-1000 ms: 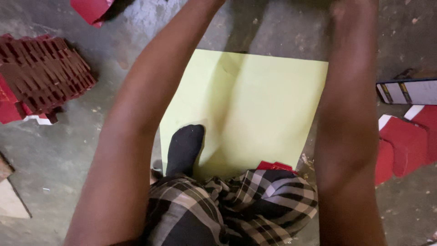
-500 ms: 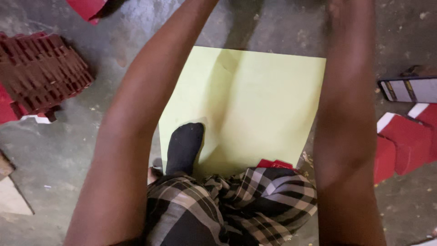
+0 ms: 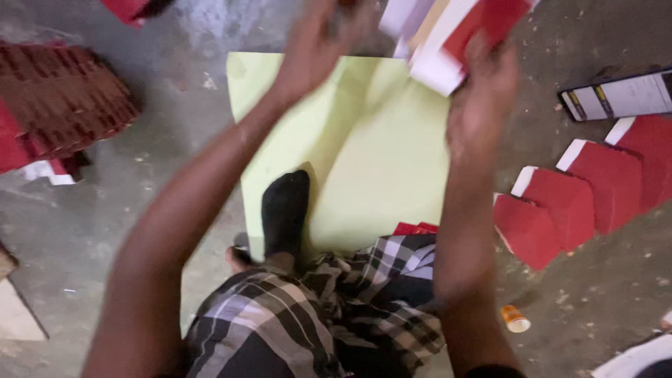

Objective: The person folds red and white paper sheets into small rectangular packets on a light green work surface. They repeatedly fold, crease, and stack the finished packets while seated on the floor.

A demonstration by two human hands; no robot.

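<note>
A stack of red and white card pieces (image 3: 455, 35) is held above the far edge of a pale yellow-green sheet (image 3: 364, 154) that lies on the concrete floor. My right hand (image 3: 483, 91) grips the stack from below. My left hand (image 3: 318, 42) is blurred beside the stack's left end; whether it touches the stack is unclear. My foot in a black sock (image 3: 283, 210) rests on the sheet's near edge, above my checked cloth (image 3: 315, 315).
Red card pieces with white edges (image 3: 581, 196) lie overlapped at the right, below a flat white box (image 3: 616, 94). A pile of dark red cut pieces (image 3: 59, 105) sits at the left. A small orange cap (image 3: 514, 318) lies near my right forearm.
Both arms have drawn back toward me, bringing my hands into view. The stack of red and white card pieces has come into view with them.
</note>
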